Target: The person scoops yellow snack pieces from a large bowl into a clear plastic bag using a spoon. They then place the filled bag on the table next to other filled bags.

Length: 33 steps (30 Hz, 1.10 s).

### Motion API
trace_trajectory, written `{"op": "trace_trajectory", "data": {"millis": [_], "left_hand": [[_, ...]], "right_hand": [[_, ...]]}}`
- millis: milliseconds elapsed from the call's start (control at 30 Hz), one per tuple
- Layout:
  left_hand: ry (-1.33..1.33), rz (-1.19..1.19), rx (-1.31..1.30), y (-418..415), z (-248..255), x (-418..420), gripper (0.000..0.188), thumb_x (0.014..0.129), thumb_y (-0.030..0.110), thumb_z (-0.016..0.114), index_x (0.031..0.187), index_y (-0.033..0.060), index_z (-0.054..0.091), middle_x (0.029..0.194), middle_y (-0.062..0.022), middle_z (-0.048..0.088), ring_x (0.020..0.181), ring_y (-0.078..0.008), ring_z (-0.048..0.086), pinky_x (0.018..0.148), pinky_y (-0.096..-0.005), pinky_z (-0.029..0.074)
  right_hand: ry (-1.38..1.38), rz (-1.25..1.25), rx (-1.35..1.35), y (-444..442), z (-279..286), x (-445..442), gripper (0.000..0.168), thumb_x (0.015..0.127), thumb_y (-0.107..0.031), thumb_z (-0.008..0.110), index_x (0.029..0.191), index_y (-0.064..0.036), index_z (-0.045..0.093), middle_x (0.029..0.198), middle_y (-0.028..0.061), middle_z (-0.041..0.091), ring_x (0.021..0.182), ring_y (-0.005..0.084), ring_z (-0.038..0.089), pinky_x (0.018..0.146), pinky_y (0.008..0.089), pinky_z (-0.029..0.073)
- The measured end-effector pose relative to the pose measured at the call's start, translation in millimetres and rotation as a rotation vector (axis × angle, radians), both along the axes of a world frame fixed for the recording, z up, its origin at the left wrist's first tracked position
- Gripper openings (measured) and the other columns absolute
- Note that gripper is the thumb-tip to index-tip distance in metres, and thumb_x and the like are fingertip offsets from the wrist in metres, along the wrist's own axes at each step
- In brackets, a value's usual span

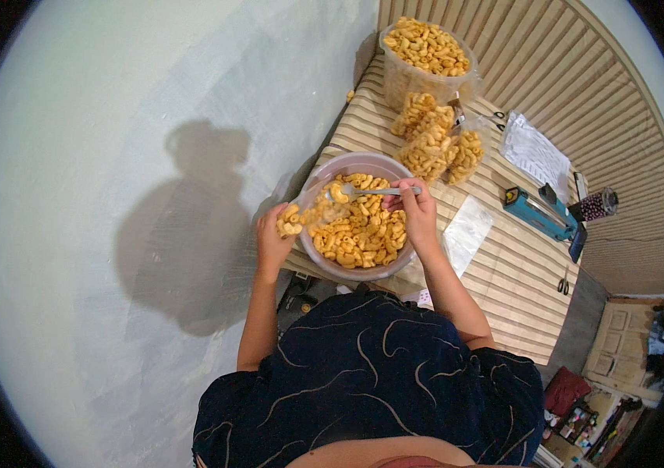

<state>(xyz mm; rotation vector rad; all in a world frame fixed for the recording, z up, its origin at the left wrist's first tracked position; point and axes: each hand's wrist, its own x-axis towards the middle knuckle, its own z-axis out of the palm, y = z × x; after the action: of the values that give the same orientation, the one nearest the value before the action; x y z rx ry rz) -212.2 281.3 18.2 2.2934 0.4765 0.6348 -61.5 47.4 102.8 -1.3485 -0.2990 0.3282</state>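
Observation:
Over the left rim of a round plastic basin (357, 274), my left hand (273, 234) holds a clear plastic bag (289, 221) partly filled with curved macaroni snacks. My right hand (413, 207) grips the handle of a metal spoon (387, 191), its bowl at the bag's mouth with snack pieces on it. More macaroni snacks (361, 234) lie loose in the basin below both hands. Beyond the basin stand several filled clear bags (427, 146). Behind them is a large clear tub (419, 88) heaped with the same snacks.
The striped cloth-covered table (519, 292) also bears flat plastic bags (467, 234), a stack of plastic bags (535, 153), a blue-green heat sealer (539, 213), a patterned tumbler (595, 205), and scissors (564, 285). More scissors (497, 120) lie near the tub. A pale wall (191, 88) rises close at left.

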Motion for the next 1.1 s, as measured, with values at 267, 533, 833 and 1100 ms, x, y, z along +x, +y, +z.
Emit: {"op": "trace_trajectory", "data": {"millis": [267,533,833,1100], "left_hand": [[-0.01,0.042,-0.12,9,-26,-7,0.052,0.066,-0.001,0.068,0.114,0.0016,0.05,0.106,-0.0144,0.057,0.099,-0.0266,0.056,0.086,-0.0352,0.044],[-0.019,0.044,-0.123,10,-42,-18,0.052,0.067,-0.002,0.067,0.115,-0.0004,0.048,0.107,-0.0142,0.057,0.099,-0.025,0.057,0.086,-0.0339,0.045],[0.011,0.033,-0.114,7,-32,-16,0.049,0.066,-0.001,0.068,0.112,0.0001,0.05,0.103,-0.013,0.058,0.096,-0.0244,0.058,0.083,-0.0334,0.045],[-0.008,0.03,-0.119,8,-33,-15,0.05,0.067,-0.001,0.068,0.113,0.0009,0.05,0.104,-0.0131,0.058,0.098,-0.0244,0.057,0.084,-0.0337,0.045]], "right_hand": [[-0.067,-0.136,0.088,-9,-17,12,0.024,0.096,-0.022,0.041,0.101,-0.001,0.052,0.08,0.0073,0.06,0.07,0.0126,0.06,0.061,0.0239,0.048],[-0.077,-0.123,-0.588,-25,-72,22,0.023,0.094,-0.024,0.045,0.097,-0.003,0.055,0.075,0.0094,0.062,0.065,0.0152,0.061,0.059,0.0292,0.048],[-0.277,-0.027,-0.727,-12,-103,14,0.019,0.093,-0.018,0.048,0.097,-0.002,0.055,0.077,0.0158,0.064,0.071,0.025,0.065,0.062,0.0357,0.048],[-0.131,0.048,-0.662,1,-111,6,0.022,0.094,-0.019,0.044,0.102,0.0,0.053,0.082,0.014,0.064,0.07,0.021,0.065,0.063,0.0334,0.05]]}}
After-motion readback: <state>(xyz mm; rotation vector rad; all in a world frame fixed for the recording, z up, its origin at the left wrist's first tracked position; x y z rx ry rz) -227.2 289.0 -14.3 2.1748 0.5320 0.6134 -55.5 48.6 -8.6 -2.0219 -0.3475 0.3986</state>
